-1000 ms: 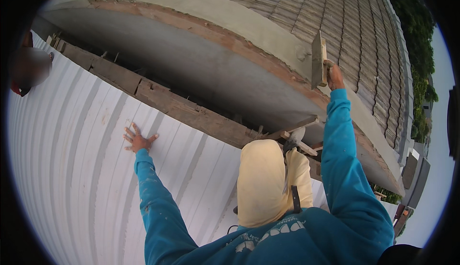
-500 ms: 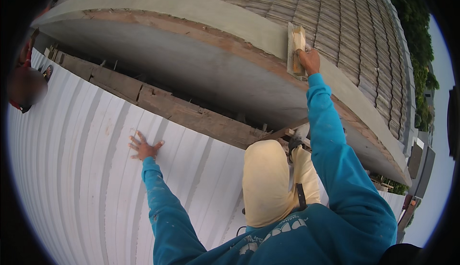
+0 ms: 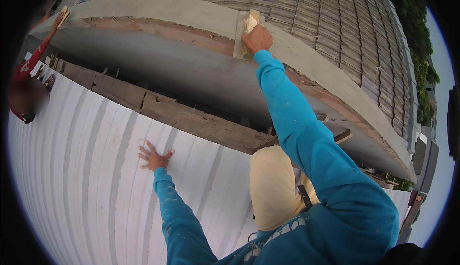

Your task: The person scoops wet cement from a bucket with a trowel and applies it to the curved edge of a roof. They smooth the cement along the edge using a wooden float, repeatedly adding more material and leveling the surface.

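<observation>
My right hand is wrapped round the wooden handle of a plastering float. Its flat face lies against the band of grey plaster along the top of the wall. Below that band runs a rough reddish-brown edge, over a smooth grey wall face. My left hand rests with fingers spread on the white ribbed metal sheet, holding nothing.
Tiled roofing slopes beyond the plaster band. A brown beam runs between metal sheet and wall, beside a dark gap. At far left, another person in a red sleeve holds a wooden-backed tool against the plaster. My bent knee is near the beam.
My right hand has slid the float left along the plaster band. My left hand stays spread on the sheet. The co-worker's red-sleeved arm and tool have come into view at far left.
</observation>
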`<action>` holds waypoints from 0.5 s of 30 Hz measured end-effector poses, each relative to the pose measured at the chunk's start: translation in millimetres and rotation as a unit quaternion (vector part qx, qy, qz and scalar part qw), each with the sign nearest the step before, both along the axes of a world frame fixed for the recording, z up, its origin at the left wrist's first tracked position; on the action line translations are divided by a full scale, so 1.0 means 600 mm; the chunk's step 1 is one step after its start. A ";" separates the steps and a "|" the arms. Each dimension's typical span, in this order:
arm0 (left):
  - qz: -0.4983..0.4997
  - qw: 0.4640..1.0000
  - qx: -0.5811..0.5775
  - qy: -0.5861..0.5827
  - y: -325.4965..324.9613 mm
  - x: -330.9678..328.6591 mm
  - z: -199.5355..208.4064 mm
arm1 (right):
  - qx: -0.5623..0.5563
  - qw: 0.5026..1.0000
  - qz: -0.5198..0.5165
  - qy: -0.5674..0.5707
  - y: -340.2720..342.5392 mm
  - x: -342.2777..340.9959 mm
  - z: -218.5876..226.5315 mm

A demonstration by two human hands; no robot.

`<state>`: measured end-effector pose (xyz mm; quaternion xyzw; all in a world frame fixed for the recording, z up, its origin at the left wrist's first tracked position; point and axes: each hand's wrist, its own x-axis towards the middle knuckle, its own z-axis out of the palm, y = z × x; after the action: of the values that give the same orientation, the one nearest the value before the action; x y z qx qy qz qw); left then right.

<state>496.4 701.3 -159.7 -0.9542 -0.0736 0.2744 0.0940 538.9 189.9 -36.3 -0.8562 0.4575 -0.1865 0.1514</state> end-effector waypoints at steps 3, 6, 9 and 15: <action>0.000 1.000 -0.005 0.000 0.002 0.001 0.003 | 0.019 1.000 0.024 -0.005 0.027 0.069 0.000; 0.001 1.000 -0.011 0.004 -0.004 0.003 0.006 | 0.035 0.996 0.076 -0.012 0.043 0.142 0.009; 0.000 1.000 -0.022 0.008 -0.011 0.006 0.011 | 0.061 0.993 0.092 -0.046 0.041 0.173 0.028; 0.009 1.000 -0.016 0.003 -0.006 0.003 0.002 | 0.142 0.982 0.024 -0.126 -0.056 0.048 0.076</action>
<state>498.0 697.9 -158.8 -0.9541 -0.0771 0.2790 0.0764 567.7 156.0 9.4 -0.8062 0.4360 -0.2229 0.3320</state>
